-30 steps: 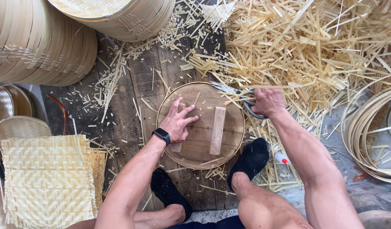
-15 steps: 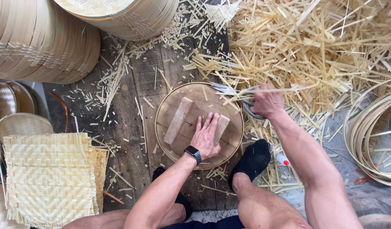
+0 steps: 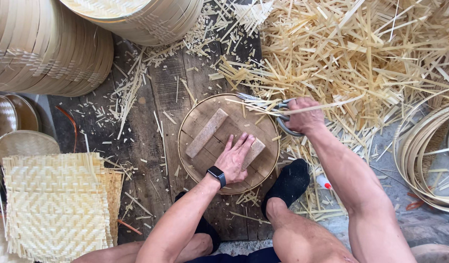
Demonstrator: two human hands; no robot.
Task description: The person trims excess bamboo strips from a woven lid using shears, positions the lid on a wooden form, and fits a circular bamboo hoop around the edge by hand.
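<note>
Since half a second ago, the round bamboo lid (image 3: pixel 228 144) has been turned a little further, its two wooden crossbars (image 3: pixel 207 132) now slanting more steeply, and the left hand (image 3: pixel 237 159) has been kept spread flat on it, fingers open, gripping nothing. The right hand (image 3: pixel 304 116) is closed around the handles of the scissors (image 3: pixel 270 108), whose blades are laid at the lid's upper rim. The lid is rested at the middle of the dark plank floor (image 3: pixel 151 122), beside bamboo strip offcuts (image 3: pixel 360 53), stacked steamer rings (image 3: pixel 49 48) and woven mats (image 3: pixel 56 204).
</note>
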